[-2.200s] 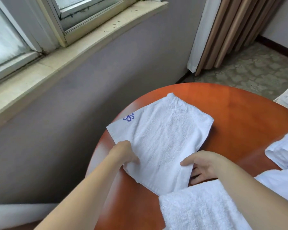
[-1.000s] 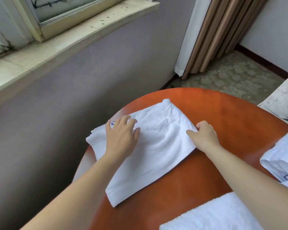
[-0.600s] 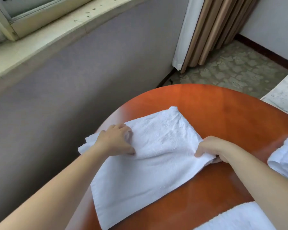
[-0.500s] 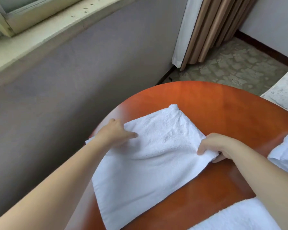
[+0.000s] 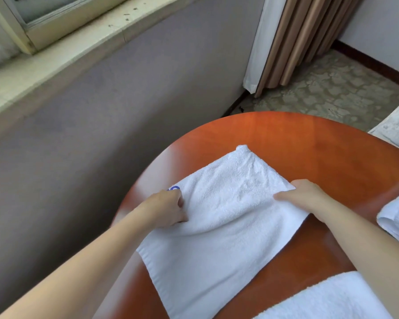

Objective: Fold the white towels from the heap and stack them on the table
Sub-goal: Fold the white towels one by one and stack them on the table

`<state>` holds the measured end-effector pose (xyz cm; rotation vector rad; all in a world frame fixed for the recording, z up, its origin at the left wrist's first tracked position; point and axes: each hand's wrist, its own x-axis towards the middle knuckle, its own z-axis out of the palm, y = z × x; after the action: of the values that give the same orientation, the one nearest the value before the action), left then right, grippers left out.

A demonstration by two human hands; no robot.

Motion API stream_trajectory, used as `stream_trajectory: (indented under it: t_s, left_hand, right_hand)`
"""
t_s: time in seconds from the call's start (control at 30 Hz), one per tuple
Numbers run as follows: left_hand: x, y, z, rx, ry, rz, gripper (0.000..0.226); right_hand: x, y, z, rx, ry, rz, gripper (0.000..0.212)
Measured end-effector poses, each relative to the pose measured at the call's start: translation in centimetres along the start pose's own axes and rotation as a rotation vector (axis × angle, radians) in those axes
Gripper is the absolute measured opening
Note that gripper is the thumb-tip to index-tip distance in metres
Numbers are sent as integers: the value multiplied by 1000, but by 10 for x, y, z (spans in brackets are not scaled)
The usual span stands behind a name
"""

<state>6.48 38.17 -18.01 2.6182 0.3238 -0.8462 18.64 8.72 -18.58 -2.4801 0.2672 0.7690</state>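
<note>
- Towel [image 5: 219, 226] lies spread on the orange worktop [image 5: 309, 146], a soft ridge running across it between both hands.
- Left hand [image 5: 166, 210] grips the towel's left edge with curled fingers.
- Right hand [image 5: 302, 196] pinches the right edge.
- Compared with half a second ago, a blue mark [image 5: 174, 188] now shows beside the left hand, whose fingers have curled tighter.

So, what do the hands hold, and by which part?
The white towel: the left hand grips its left edge, the right hand its right edge, about midway along.
</note>
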Motion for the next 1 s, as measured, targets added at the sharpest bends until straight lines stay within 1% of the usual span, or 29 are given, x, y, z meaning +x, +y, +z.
stream_trajectory:
  t_s: [0.07,0.13,0.2,0.23,0.27,0.3,0.4,0.43,0.5,0.53,0.6,0.63,0.67,0.7,0.77,0.8,0.83,0.87,0.9,0.97,1.0]
  left_hand:
    - [2,-7,1,-79,76,39,7]
    - [2,-12,-2,-182,242,45,15]
    - [1,-12,-6,-290,460,70,18]
    - [0,-10,-7,-335,536,85,20]
    - [-1,-8,-7,-370,569,92,22]
    - [0,-6,-7,-405,536,71,25]
    - [6,-2,-14,-416,233,-40,39]
    - [9,0,-18,-375,160,-44,36]
    - [14,8,-24,-268,78,-39,27]
    - [15,13,-26,-220,35,-44,26]
    - [17,19,-29,-109,-57,-45,24]
    - [17,20,-31,-66,-74,-31,20]
    - [17,20,-34,-64,-59,-7,18]
    - [19,20,-38,-95,-1,30,19]
    - [26,18,-46,-137,197,119,20]
    - [31,17,-46,-111,310,151,18]
    - [36,17,-44,-66,405,158,15]
    - [41,16,-41,-16,450,139,14]
    - [44,16,-38,30,444,103,15]
    - [50,14,-28,114,374,16,22]
    - [53,13,-26,173,394,-11,25]
  right_hand:
    - [3,7,1,86,17,25,29]
    - [3,12,0,163,63,56,29]
    - [2,14,0,223,121,56,27]
    - [1,14,1,236,147,47,26]
    - [0,15,1,243,166,33,24]
    - [-1,15,1,244,173,16,23]
    - [-3,19,0,251,136,5,22]
    - [-3,21,0,251,136,9,24]
    - [-2,23,1,241,158,12,30]
    - [-1,23,2,236,162,14,32]
    - [-1,22,2,248,147,19,34]
    - [-2,22,2,267,136,19,33]
    - [-2,23,1,294,129,15,30]
    - [-4,24,0,316,122,5,26]
    - [-7,25,0,327,99,-14,21]
    - [-8,25,1,329,80,-13,20]
    - [-8,25,1,326,57,-5,20]
    - [-9,24,2,321,32,8,21]
    - [-10,22,1,314,7,22,23]
    - [-11,19,-3,295,-40,52,25]
    - [-13,17,-5,280,-72,66,27]
